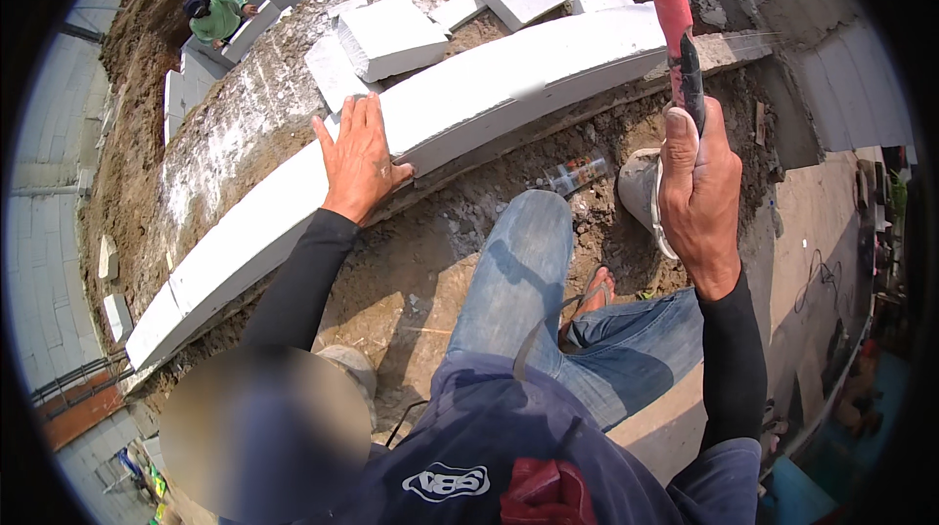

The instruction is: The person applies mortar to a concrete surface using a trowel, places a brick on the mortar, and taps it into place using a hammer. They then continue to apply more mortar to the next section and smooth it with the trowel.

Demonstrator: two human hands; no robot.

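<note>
Ok, L hand (360, 163) on white blk (445, 103) edge, open dirt (416, 276) alongside.

Block course (440, 109): bright white on top, light grey on the shaded near side. Loose blocks (391, 36), far side: white, with greyer faces. Tool (669, 2), right: red above, mostly black lower down. Bucket (640, 188), right: dull grey with a whitish rim. Soil (127, 183): brown, streaked with white at left. Sleeves (303, 281): plain black. Jeans (518, 261): faded blue, paler over the thigh. Shirt (469, 437), near: dark navy, bearing a white emblem (445, 482); cloth item (548, 493) beside it, deep red. Co-worker's top (220, 17), far left: green; cap (196, 5), dark. Wall (49, 281), left: pale grey, patterned by block joints.
</note>
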